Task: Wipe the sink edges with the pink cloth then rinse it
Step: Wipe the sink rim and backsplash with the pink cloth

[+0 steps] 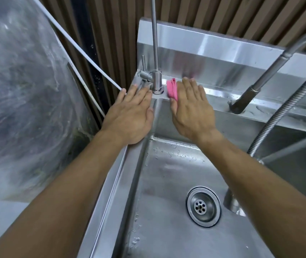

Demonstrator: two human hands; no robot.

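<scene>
Head view: the right hand (191,107) presses the pink cloth (172,87) flat-fingered on the sink's (111,192) back edge beside the small tap (156,81); left hand (133,116) rests flat; push firmly along the edge.

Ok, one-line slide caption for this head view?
Right hand presses pink cloth flat on sink's back edge beside small tap; left hand rests on left rim.
</scene>
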